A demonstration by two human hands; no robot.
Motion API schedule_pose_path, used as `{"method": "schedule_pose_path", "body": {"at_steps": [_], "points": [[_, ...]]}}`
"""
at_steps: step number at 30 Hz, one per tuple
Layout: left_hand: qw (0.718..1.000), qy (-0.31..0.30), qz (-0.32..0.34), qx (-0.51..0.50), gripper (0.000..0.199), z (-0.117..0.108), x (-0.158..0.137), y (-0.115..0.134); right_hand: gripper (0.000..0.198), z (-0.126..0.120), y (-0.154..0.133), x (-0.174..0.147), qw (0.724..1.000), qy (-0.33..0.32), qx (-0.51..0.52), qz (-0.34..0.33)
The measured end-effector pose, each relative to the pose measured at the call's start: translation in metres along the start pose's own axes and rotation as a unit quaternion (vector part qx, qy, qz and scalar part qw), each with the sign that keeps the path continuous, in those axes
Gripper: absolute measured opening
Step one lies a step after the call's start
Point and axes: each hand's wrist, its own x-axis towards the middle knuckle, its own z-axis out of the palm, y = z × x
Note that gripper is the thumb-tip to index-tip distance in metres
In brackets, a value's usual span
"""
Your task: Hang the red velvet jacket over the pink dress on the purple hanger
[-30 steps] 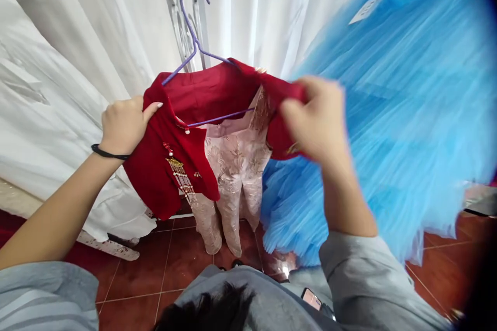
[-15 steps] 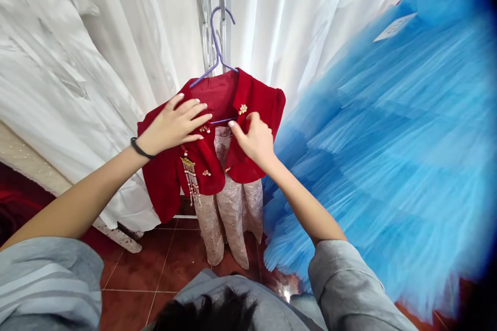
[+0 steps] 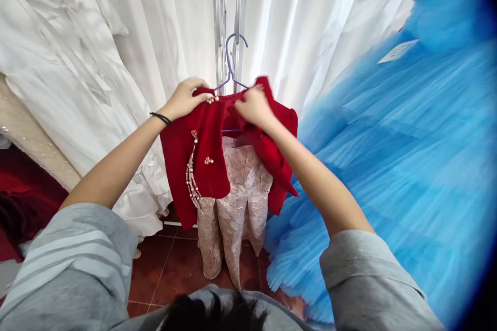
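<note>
A red jacket (image 3: 209,134) with pearl-like ornaments and a beaded tassel (image 3: 192,181) hangs on a purple hanger (image 3: 229,59). My left hand (image 3: 188,97), a black band at its wrist, is closed on the jacket's collar edge at the left shoulder. On the other side my right hand (image 3: 254,106) grips the right lapel and holds it up, so that front panel is folded and lifted. The jacket's front is parted. Beneath it shows a pale pink textured garment (image 3: 246,176) with long hanging panels. The fingertips of my right hand are partly blurred.
A metal rack (image 3: 220,15) stands behind the hanger before white curtains (image 3: 295,15). White dresses (image 3: 73,77) hang on the left. A large blue tulle dress (image 3: 380,165) with a white tag (image 3: 398,51) fills the right. Below is a red tiled floor (image 3: 174,269).
Both hands have moved from lying over the jacket's front up to its collar and taken hold. The right front panel is now lifted and folded. The jacket appears further right in view.
</note>
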Motion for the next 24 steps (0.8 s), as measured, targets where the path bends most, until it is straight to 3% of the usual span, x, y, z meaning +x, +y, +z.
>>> {"method": "schedule_pose_path", "body": {"at_steps": [3, 6, 8, 9, 11, 13, 14, 17, 19, 21, 22, 24], "points": [[0.997, -0.044, 0.046, 0.048, 0.02, 0.022, -0.013, 0.0, 0.019, 0.045, -0.023, -0.028, 0.972, -0.22, -0.011, 0.079], [0.991, -0.043, 0.071, 0.109, 0.026, 0.029, -0.034, 0.003, 0.031, 0.042, -0.041, -0.062, 0.952, -0.299, 0.005, 0.072], [0.989, -0.02, 0.081, 0.123, 0.036, 0.029, -0.046, 0.004, 0.044, 0.02, -0.037, -0.075, 0.96, -0.274, 0.005, 0.05], [0.989, -0.008, 0.085, 0.125, 0.042, 0.028, -0.052, 0.003, 0.046, 0.007, -0.028, -0.078, 0.974, -0.221, -0.009, 0.046], [0.987, -0.003, 0.101, 0.127, 0.05, 0.025, -0.061, 0.003, 0.037, -0.015, 0.003, -0.08, 0.995, -0.054, -0.064, 0.045], [0.98, -0.034, 0.141, 0.14, 0.046, 0.024, -0.067, 0.004, 0.031, -0.027, 0.039, -0.079, 0.987, 0.079, -0.136, -0.003], [0.973, -0.056, 0.167, 0.151, 0.043, 0.024, -0.069, 0.006, 0.037, -0.028, 0.055, -0.079, 0.978, 0.104, -0.17, -0.057], [0.946, -0.109, 0.229, 0.201, 0.034, 0.032, -0.065, 0.018, 0.05, -0.013, 0.075, -0.078, 0.93, 0.048, -0.257, -0.259], [0.933, -0.13, 0.244, 0.229, 0.023, 0.035, -0.055, 0.027, 0.043, -0.002, 0.067, -0.073, 0.888, -0.013, -0.31, -0.34], [0.934, -0.116, 0.239, 0.238, 0.02, 0.03, -0.04, 0.033, 0.033, 0.0, 0.052, -0.058, 0.866, -0.066, -0.341, -0.359], [0.942, -0.087, 0.226, 0.234, 0.023, 0.026, -0.032, 0.035, 0.033, -0.004, 0.046, -0.048, 0.872, -0.065, -0.337, -0.349], [0.959, -0.002, 0.187, 0.215, 0.027, 0.014, -0.016, 0.035, 0.033, -0.014, 0.037, -0.023, 0.907, 0.008, -0.29, -0.305]]}}
